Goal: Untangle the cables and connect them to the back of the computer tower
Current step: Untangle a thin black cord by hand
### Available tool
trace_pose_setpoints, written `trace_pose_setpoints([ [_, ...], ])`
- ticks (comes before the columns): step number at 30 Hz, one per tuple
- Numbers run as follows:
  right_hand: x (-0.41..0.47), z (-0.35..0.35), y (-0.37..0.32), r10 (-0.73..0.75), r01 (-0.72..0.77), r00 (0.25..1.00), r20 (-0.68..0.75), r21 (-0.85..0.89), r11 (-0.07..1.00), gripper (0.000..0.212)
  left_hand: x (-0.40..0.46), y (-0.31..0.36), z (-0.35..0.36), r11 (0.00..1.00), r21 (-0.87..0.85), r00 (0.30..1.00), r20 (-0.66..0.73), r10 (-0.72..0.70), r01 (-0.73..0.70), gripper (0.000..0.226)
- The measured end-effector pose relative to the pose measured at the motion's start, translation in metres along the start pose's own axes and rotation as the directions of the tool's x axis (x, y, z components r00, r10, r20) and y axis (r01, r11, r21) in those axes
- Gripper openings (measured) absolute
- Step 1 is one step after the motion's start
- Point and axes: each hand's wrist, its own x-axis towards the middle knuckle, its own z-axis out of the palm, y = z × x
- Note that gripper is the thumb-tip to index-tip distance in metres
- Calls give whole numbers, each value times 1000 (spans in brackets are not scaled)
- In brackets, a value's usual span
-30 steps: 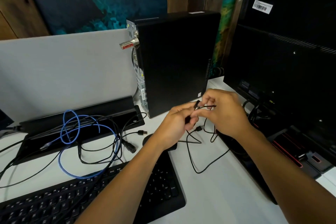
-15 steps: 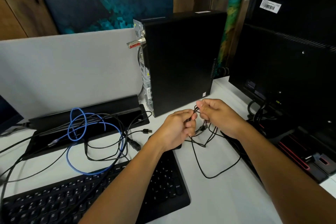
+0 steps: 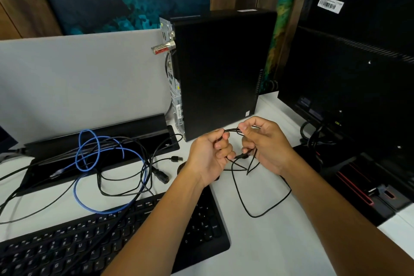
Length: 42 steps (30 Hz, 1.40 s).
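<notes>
The black computer tower [image 3: 220, 74] stands upright at the desk's back, its silver rear panel [image 3: 173, 87] facing left. Just in front of it, my left hand [image 3: 208, 157] and my right hand [image 3: 266, 144] both pinch a thin black cable [image 3: 257, 213], held a little above the desk. The cable loops between the hands and hangs down to the desk, and its small plug sits between my fingers. To the left lies a tangle: a blue network cable [image 3: 89, 157], a thick black power cord plug [image 3: 162, 176] and a thin cable with a small black plug [image 3: 177, 159].
A black keyboard [image 3: 89, 242] lies along the front edge, under my left forearm. A black monitor [image 3: 349, 87] stands at the right on its base [image 3: 363, 188]. A long black bar [image 3: 98, 143] sits before the grey divider panel [image 3: 78, 78].
Both hands have dropped slightly toward the desk and stayed close together on the thin black cable; its loop hanging below them has grown wider. The view has shifted a little.
</notes>
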Motion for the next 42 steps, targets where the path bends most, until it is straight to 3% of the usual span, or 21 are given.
trace_pose_setpoints([
  [6,1,-1,8,-60,57,996,-62,-44,997,17,-4,0,0,999,28,995,92,-28,26,31],
  [10,2,1,16,-235,182,968,-93,-388,904,21,-5,-4,-5,994,-109,979,197,43,-22,30],
  [13,-8,-3,30,-319,243,947,-23,-597,764,28,-5,-3,-8,981,-181,968,222,116,-76,38],
  [16,-22,-7,43,-314,228,949,23,-740,633,33,-3,-2,-6,978,-166,964,208,163,-130,42],
  [20,-35,-3,27,-190,245,962,197,-929,276,40,5,-7,-6,970,98,967,146,206,-222,41],
  [22,-40,-1,10,-106,219,971,212,-974,59,34,8,-9,-3,914,282,956,130,265,-292,42],
  [24,-40,-2,-2,-44,216,975,219,-975,-61,29,8,-10,0,860,376,938,132,319,-345,42],
  [26,-40,-3,-11,12,212,977,212,-977,-36,25,9,-11,0,748,510,902,173,395,-426,42],
  [29,-35,2,-21,46,309,949,311,-950,42,15,12,-18,-3,443,765,854,260,451,-467,42],
  [31,-31,4,-29,28,349,936,350,-936,35,16,9,-21,-4,375,804,851,281,444,-462,42],
  [36,-27,0,-43,-208,413,904,374,-890,194,4,4,-9,-4,478,765,895,296,333,-431,40],
  [37,-27,0,-45,-267,392,903,337,-899,193,20,2,-7,-5,519,749,909,301,288,-412,36],
  [39,-23,-2,-49,-313,333,912,266,-925,182,47,-1,-5,-9,633,687,934,286,216,-356,32],
  [42,-9,-10,-44,-361,371,888,284,-907,201,34,-5,1,-16,847,487,969,218,117,-212,38],
])
